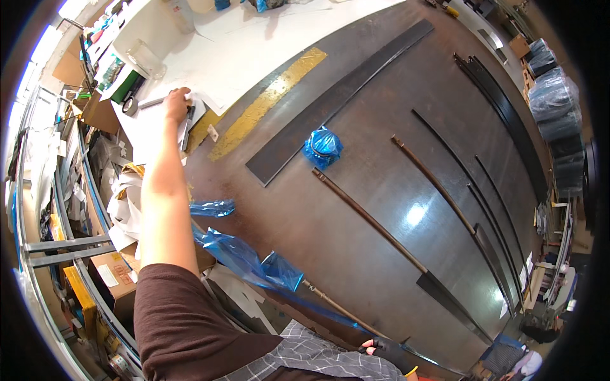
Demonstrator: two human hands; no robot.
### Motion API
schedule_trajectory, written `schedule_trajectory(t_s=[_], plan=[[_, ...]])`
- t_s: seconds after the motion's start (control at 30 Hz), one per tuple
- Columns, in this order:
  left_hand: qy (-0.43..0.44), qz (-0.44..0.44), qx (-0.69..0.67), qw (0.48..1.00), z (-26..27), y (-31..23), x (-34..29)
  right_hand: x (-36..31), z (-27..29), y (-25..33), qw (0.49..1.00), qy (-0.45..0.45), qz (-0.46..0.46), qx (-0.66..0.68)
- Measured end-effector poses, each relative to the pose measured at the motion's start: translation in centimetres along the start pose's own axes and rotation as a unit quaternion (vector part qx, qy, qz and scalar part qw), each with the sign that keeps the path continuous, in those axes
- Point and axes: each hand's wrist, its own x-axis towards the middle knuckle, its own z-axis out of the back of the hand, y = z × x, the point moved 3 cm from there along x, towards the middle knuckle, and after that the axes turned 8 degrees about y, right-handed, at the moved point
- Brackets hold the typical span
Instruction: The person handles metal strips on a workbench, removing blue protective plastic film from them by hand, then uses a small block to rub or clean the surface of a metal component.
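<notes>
My left arm reaches up the left side to the white sheet-covered corner of the bench. My left hand [176, 105] is closed, its fingers curled over a slim pale grey rod [151, 102] that sticks out to its left. Beside it lie a black pen-like tool [188, 126] and a roll of black tape [129, 106]. Low in the view, my right hand [380, 350], in a black glove with bare fingertips, is by the bench's near edge. Its fingers are curled, and what they hold, if anything, is hidden.
Long dark metal strips and rods [368, 219] lie across the metal bench [375, 114]. A blue plastic-wrapped roll [323, 148] sits beside a wide flat bar [343, 101]. Blue film [248, 257] hangs along the near edge. A glass jar [146, 58] stands far left; racks [70, 247] fill the left side.
</notes>
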Motion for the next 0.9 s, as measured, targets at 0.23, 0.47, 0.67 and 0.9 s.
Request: schedule_trajectory(t_s=[0.23,0.47,0.67,0.9], plan=[[-0.173,-0.274,0.213,0.922,3.8,6.0,2.4,-1.6,0.0,7.6,0.973,-0.033,0.204,-0.104],[0.081,-0.216,-0.486,0.843,2.4,-36.9,-20.0,-9.5,1.1,13.3,0.789,-0.435,0.416,-0.123],[0.487,-0.118,-0.66,0.559,1.4,-58.0,-44.9,-12.0,3.6,9.3,0.672,-0.577,0.459,-0.068],[0.283,-0.436,-0.358,0.775,-0.7,-61.5,-46.4,-14.7,7.1,-4.5,0.644,-0.625,0.374,0.235]])
